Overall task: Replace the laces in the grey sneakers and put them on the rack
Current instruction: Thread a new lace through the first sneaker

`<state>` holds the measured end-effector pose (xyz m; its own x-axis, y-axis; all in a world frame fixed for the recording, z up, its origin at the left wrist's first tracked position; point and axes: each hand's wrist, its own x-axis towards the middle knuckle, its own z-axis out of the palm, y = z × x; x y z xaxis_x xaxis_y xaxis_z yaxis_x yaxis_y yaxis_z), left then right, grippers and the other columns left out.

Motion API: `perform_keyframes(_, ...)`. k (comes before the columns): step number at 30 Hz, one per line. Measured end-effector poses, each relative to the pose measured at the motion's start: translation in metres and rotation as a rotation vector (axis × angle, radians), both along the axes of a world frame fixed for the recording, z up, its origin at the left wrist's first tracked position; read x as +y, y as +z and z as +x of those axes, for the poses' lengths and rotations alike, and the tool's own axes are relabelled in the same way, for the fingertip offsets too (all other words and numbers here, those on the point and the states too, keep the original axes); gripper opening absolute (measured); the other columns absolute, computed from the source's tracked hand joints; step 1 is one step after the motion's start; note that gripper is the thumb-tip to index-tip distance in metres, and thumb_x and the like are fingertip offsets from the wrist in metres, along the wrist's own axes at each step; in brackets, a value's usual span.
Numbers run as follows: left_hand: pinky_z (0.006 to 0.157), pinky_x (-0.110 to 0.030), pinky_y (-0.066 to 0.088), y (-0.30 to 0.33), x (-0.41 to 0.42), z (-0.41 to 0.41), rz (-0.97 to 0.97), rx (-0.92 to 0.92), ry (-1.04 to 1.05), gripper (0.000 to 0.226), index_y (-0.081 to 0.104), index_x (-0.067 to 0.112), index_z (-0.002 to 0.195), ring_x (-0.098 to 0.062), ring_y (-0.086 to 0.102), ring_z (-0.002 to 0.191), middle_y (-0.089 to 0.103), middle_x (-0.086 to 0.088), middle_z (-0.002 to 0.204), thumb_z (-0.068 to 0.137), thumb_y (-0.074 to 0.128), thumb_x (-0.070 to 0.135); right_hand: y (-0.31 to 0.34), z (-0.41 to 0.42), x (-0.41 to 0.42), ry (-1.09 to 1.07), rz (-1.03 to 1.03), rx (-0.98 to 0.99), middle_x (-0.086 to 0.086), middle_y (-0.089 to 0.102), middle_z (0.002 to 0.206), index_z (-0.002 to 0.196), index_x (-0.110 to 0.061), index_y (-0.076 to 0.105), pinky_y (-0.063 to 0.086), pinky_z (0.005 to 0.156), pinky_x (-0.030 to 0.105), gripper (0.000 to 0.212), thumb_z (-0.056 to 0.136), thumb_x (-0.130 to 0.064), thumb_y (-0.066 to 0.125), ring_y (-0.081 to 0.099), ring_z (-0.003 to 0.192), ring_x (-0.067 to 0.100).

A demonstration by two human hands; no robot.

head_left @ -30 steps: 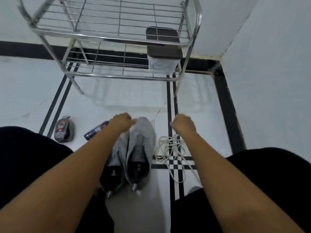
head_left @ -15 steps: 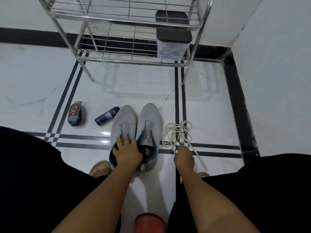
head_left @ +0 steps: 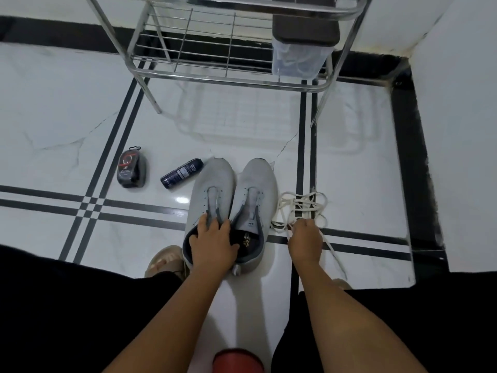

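Two grey sneakers stand side by side on the white tiled floor, toes pointing away from me, both without laces. My left hand rests on the collar and tongue of the left sneaker, fingers spread over its opening. The right sneaker touches it on the right. A loose bundle of white laces lies on the floor just right of the sneakers. My right hand is closed on the near strands of that bundle. The steel shoe rack stands beyond the sneakers against the wall.
A dark spray can lies left of the sneakers, and a black shoe-polish case further left. A clear bin with a dark lid sits on the rack's lower right. A wall corner closes the right side. A red object is at bottom centre.
Both hands drew back from the sneakers' toes toward me. The left settled on the left sneaker's opening; the right closed on the laces. The view tilted down and nearer.
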<state>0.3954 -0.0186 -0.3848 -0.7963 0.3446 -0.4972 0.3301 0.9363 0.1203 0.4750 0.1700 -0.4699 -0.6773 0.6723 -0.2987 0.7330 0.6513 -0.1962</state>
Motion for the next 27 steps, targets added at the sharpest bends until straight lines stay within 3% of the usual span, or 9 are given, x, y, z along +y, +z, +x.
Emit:
perform_keyframes(5, 0.107, -0.050, 0.030, 0.002, -0.008, 0.016, 0.007, -0.022, -0.071, 0.066, 0.029, 0.026, 0.147, -0.027, 0.004, 0.148, 0.027, -0.004, 0.154, 0.090, 0.053, 0.050, 0.038, -0.021, -0.014, -0.293, 0.005, 0.286, 0.009, 0.057, 0.114, 0.101, -0.011, 0.062, 0.039, 0.090, 0.041, 0.013, 0.090, -0.009, 0.056, 0.050, 0.108, 0.030)
perform_keyframes(9, 0.107, -0.050, 0.032, 0.006, -0.013, 0.028, 0.019, -0.139, -0.138, 0.067, 0.031, 0.026, 0.147, -0.027, 0.005, 0.147, 0.029, -0.002, 0.153, 0.089, 0.055, 0.050, 0.105, -0.048, -0.010, -0.549, -0.257, 0.552, 0.003, 0.065, 0.093, 0.098, -0.017, 0.057, 0.039, 0.076, 0.032, 0.015, 0.096, -0.010, 0.044, 0.060, 0.097, 0.030)
perform_keyframes(14, 0.113, -0.049, 0.028, 0.019, -0.016, 0.033, 0.046, -0.338, -0.131, 0.061, 0.038, 0.020, 0.142, -0.030, 0.009, 0.146, 0.037, -0.006, 0.149, 0.089, 0.050, 0.047, 0.201, -0.066, -0.018, -0.497, -0.335, 0.898, 0.003, 0.071, 0.093, 0.101, -0.017, 0.062, 0.052, 0.069, 0.028, 0.018, 0.094, -0.013, 0.046, 0.066, 0.085, 0.020)
perform_keyframes(16, 0.112, -0.048, 0.028, 0.024, -0.016, 0.040, 0.076, -0.414, -0.079, 0.053, 0.044, 0.017, 0.136, -0.032, 0.015, 0.143, 0.041, -0.010, 0.145, 0.089, 0.047, 0.040, 0.227, -0.063, -0.024, -0.438, -0.374, 0.996, -0.001, 0.070, 0.093, 0.103, -0.016, 0.064, 0.047, 0.066, 0.014, 0.019, 0.093, -0.010, 0.049, 0.065, 0.083, 0.013)
perform_keyframes(19, 0.108, -0.044, 0.033, 0.029, -0.020, 0.057, 0.091, -0.475, -0.046, 0.042, 0.050, 0.012, 0.127, -0.035, 0.030, 0.134, 0.048, -0.016, 0.136, 0.089, 0.045, 0.028, 0.230, -0.051, -0.040, -0.355, -0.441, 0.951, -0.005, 0.069, 0.086, 0.097, -0.019, 0.067, 0.042, 0.064, 0.010, 0.014, 0.092, -0.013, 0.055, 0.065, 0.079, 0.010)
perform_keyframes(23, 0.090, -0.041, 0.046, 0.035, -0.024, 0.066, 0.138, -0.267, 0.036, 0.054, 0.030, 0.017, 0.142, -0.035, 0.055, 0.112, 0.053, -0.017, 0.130, 0.091, 0.047, 0.021, 0.183, -0.035, -0.060, -0.464, -0.694, 0.736, 0.001, 0.068, 0.076, 0.092, -0.010, 0.071, 0.055, 0.074, 0.029, 0.008, 0.091, -0.014, 0.064, 0.064, 0.074, 0.016)
perform_keyframes(27, 0.084, -0.037, 0.048, 0.022, -0.034, 0.039, 0.319, -0.132, 0.384, 0.047, 0.040, 0.013, 0.127, -0.033, 0.059, 0.103, 0.060, -0.013, 0.118, 0.097, 0.033, 0.048, 0.186, -0.052, -0.065, -0.434, -0.598, 0.882, -0.005, 0.068, 0.079, 0.082, -0.026, 0.066, 0.056, 0.077, 0.029, 0.011, 0.090, -0.018, 0.066, 0.067, 0.080, 0.017)
